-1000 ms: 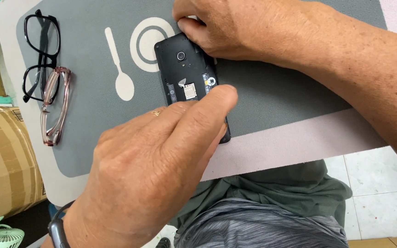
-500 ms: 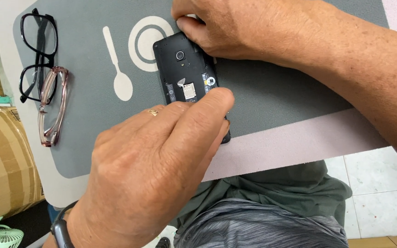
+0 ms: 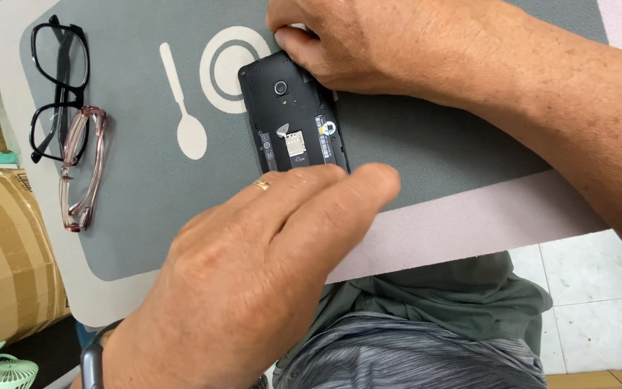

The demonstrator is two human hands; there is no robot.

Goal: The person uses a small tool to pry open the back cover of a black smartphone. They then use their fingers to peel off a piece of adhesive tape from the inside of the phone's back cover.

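On grey mat [image 3: 433, 137]: black phone [image 3: 293, 119], back cover off, light, rigid, fragile inside; left hand [image 3: 253, 281] presses lower end, right hand [image 3: 354, 43] pinches top edge.

Two pairs of glasses are lying at the upper left of the frame: black-framed glasses [image 3: 57, 90] and, just below and touching them, pink-framed glasses [image 3: 82, 169]. Both are resting on a grey mat [image 3: 138, 216] printed with a white spoon [image 3: 183, 108]. A cardboard box [image 3: 8, 252] is sitting at the left edge.
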